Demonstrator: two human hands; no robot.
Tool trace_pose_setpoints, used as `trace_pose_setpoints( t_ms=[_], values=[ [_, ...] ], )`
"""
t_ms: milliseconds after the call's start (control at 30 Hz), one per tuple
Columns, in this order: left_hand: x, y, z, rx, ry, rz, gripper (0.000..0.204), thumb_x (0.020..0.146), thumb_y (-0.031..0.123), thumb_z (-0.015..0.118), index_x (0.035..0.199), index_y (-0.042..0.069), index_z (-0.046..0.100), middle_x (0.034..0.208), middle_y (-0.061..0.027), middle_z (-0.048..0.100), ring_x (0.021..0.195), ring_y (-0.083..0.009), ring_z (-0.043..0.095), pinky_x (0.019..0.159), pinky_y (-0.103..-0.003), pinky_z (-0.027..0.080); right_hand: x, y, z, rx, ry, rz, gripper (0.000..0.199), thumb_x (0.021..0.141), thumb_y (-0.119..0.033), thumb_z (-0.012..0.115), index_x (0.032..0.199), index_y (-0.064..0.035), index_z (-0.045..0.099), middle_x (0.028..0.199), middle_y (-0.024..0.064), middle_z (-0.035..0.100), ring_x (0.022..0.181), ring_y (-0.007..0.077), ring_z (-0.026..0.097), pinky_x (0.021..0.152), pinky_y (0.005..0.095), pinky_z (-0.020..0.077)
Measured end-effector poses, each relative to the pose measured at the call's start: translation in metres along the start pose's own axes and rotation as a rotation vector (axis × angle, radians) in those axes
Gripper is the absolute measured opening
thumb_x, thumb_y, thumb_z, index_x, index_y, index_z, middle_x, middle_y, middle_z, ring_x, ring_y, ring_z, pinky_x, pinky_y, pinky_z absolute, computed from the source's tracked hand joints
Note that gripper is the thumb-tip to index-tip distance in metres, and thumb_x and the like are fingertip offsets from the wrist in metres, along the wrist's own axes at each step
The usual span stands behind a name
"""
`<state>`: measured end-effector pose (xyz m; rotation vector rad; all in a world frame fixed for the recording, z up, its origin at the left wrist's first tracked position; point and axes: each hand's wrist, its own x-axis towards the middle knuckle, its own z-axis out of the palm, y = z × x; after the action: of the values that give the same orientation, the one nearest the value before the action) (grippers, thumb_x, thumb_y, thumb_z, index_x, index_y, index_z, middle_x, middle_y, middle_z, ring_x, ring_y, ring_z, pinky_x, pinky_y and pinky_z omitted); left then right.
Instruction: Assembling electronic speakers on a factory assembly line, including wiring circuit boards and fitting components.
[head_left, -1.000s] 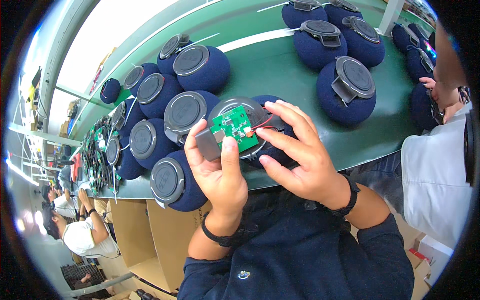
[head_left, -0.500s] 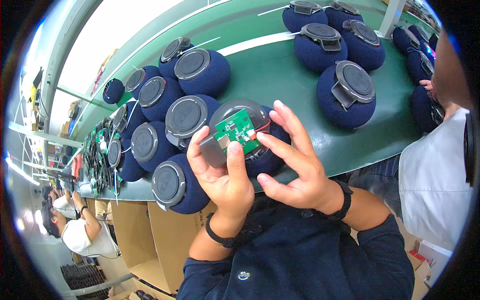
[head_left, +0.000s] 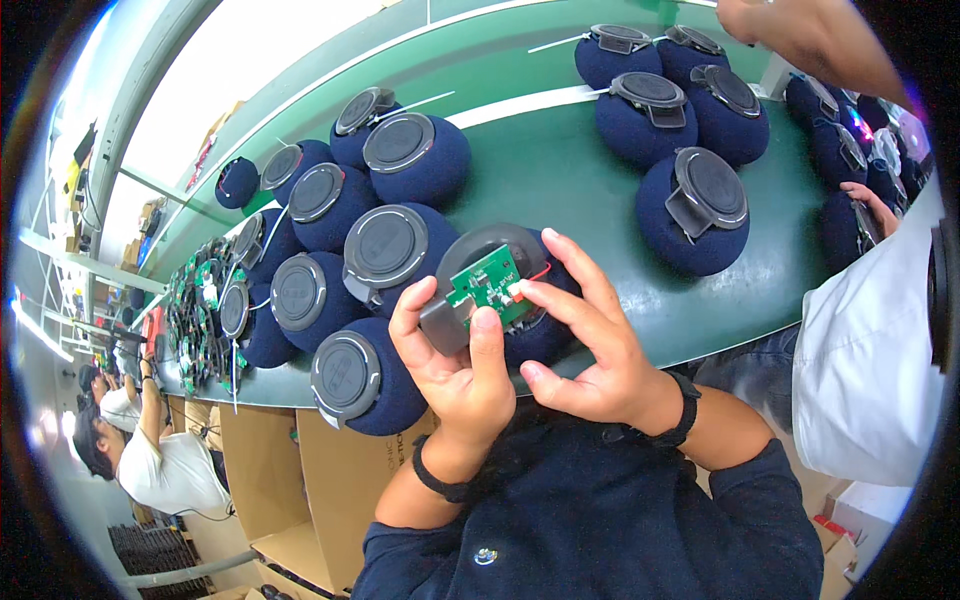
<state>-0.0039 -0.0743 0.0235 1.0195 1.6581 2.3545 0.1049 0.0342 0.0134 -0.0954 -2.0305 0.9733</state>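
Observation:
My left hand (head_left: 462,385) holds a small green circuit board (head_left: 484,278) between thumb and fingers, tilted up toward me. A dark grey rectangular block (head_left: 443,326) sits at the board's left edge, against my left fingers. My right hand (head_left: 610,350) has its fingers spread, with the index fingertip touching a small red-and-white connector (head_left: 516,291) on the board. From there a thin red wire (head_left: 540,272) curves up and away. Right behind the board is a round navy fabric-covered unit with a grey disc base (head_left: 462,250), partly hidden by my hands.
Several navy round units (head_left: 420,165) stand disc side up on the green table (head_left: 560,170), at left and far right. Circuit boards (head_left: 200,320) are heaped at the left edge. An open cardboard box (head_left: 330,480) is below. At right, a person's forearm (head_left: 830,40) reaches across.
The view has shifted slightly, so the table things sit lower. My hands keep nearly the same pose on the board. The other person's forearm has come in at the top right.

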Motion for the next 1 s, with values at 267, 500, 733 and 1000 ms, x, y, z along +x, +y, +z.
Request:
trace_pose_setpoints(
  t_ms=[267,500,733,1000],
  values=[
    [0.025,0.016,-0.049,0.563,-0.265,0.412,0.026,0.089,-0.006,0.066,0.112,0.006,0.065,0.143,-0.0232,0.054,0.128,-0.0316,0.059,0.111,-0.043,0.045,0.001,0.012,-0.023,-0.187,-0.144,-0.091,0.05,0.087,-0.021,0.077,0.132,-0.0029,0.064,0.14,0.0145,0.064,0.138,0.0384,0.053,0.114,0.0573,0.038],
    [0.02,-0.005,-0.033,0.288,-0.224,0.273,0.024,0.091,-0.013,0.059,0.103,0.006,0.065,0.149,-0.0237,0.05,0.135,-0.0367,0.056,0.114,-0.046,0.044,0.026,0.016,-0.036,0.142,-0.051,0.034,0.044,0.09,-0.024,0.079,0.127,-0.0056,0.066,0.144,0.024,0.058,0.135,0.0398,0.055,0.111,0.0453,0.0442],
    [0.026,-0.016,-0.025,0.289,-0.299,0.265,0.042,0.084,-0.002,0.069,0.125,0.006,0.062,0.153,-0.0289,0.043,0.142,-0.0436,0.047,0.116,-0.05,0.039,0.048,0.014,-0.031,0.102,-0.295,0.033,0.06,0.079,-0.032,0.089,0.127,-0.0078,0.064,0.151,0.0261,0.051,0.137,0.042,0.052,0.113,0.0464,0.0422],
    [-0.005,-0.034,-0.037,0.348,-0.256,0.249,0.094,0.087,0.026,0.073,0.16,-0.003,0.022,0.165,-0.0329,0.021,0.154,-0.0468,0.025,0.125,-0.052,0.022,0.041,0.015,-0.024,-0.091,-0.32,-0.01,0.058,0.077,-0.029,0.087,0.125,-0.0064,0.063,0.149,0.0272,0.049,0.134,0.0449,0.052,0.113,0.0492,0.0418]
  ],
)
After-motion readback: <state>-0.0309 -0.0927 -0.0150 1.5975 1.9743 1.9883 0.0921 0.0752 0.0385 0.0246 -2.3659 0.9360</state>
